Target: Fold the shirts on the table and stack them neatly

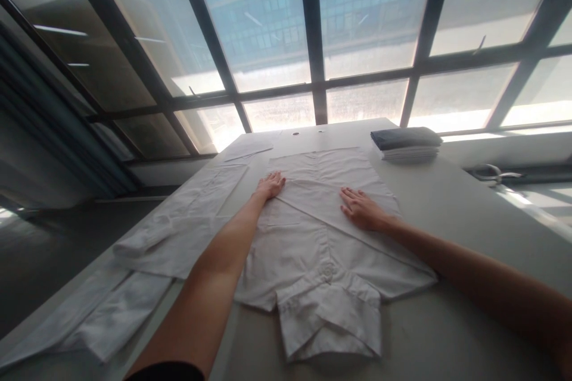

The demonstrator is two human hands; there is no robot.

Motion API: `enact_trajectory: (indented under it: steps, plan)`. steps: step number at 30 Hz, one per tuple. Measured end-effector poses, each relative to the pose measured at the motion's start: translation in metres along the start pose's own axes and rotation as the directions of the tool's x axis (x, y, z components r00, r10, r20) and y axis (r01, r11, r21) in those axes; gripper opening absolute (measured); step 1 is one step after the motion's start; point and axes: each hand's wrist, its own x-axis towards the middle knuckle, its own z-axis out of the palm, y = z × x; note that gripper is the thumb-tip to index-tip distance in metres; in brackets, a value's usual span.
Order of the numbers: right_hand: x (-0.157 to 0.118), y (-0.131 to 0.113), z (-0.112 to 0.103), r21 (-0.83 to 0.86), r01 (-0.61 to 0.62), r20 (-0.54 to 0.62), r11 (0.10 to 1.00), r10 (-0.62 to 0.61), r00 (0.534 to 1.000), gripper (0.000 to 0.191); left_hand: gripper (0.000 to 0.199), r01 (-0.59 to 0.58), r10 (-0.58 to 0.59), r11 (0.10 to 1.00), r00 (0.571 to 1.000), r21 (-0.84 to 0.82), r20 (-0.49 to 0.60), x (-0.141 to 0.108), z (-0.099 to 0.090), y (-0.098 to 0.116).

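Observation:
A white collared shirt [308,250] lies front up on the table, its collar [330,321] toward me and its hem toward the windows. My left hand [269,184] rests flat on the shirt's left edge, fingers stretched out. On the right side of the shirt, my right hand [361,208] presses down with its palm, fingers extended and pointing left. Long creases run across the cloth between and below the hands. Neither hand grips anything.
More white garments [179,214] are spread along the table's left side. A folded stack [404,143], dark cloth over white, sits at the far right. The white table [465,232] reaches toward large windows. Beyond its right edge is a metal ring-shaped object [489,174].

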Motion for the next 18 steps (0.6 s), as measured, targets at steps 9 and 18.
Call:
enact_trajectory:
  steps: [9,18]
  plan:
    - [0.001,0.005,0.012,-0.025,0.008,-0.035,1.000,-0.009,0.999,0.064,0.062,-0.072,0.071,0.997,0.997,0.035,0.036,-0.025,-0.021,0.025]
    - [0.005,0.022,0.035,0.000,0.035,-0.090,0.999,-0.035,0.995,0.065,0.063,-0.270,0.269,0.957,0.963,0.109,0.025,-0.116,-0.078,-0.039]
